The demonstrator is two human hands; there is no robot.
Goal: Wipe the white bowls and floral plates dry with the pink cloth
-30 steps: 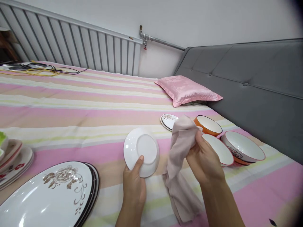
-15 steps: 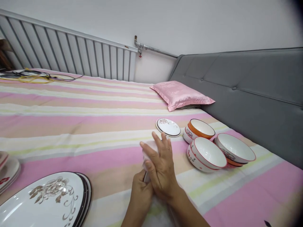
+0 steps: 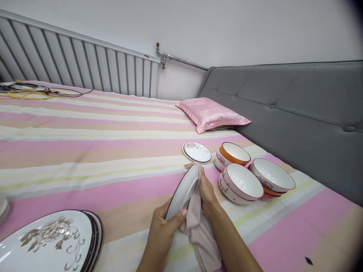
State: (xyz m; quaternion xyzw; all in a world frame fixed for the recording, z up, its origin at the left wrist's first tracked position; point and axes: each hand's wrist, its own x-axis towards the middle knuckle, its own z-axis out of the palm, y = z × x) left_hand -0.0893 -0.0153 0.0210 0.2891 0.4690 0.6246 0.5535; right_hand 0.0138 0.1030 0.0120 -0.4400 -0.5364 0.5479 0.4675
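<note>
A white plate with a dark rim (image 3: 183,192) is tilted steeply between my two hands above the bed. My left hand (image 3: 164,228) grips its lower left edge, with the thumb on the near face. Wrapped around the right edge, my right hand (image 3: 207,190) presses a pale pink cloth (image 3: 200,234) against the plate. The cloth hangs down between my forearms, and a bit of it shows beyond the plate's top. Just past the hands lies a small floral plate (image 3: 197,152) on top of another one.
Stacked bowls (image 3: 241,183) stand to the right, below a grey headboard (image 3: 306,98). Large oval floral plates (image 3: 56,241) are piled at the lower left. Farther back are a pink pillow (image 3: 212,113), tangled cables (image 3: 34,90) and a radiator (image 3: 85,60).
The held plate has turned so its face now shows, and the pink cloth is plainly visible. My right hand has moved from across the plate to its right edge. The view shifted slightly.
</note>
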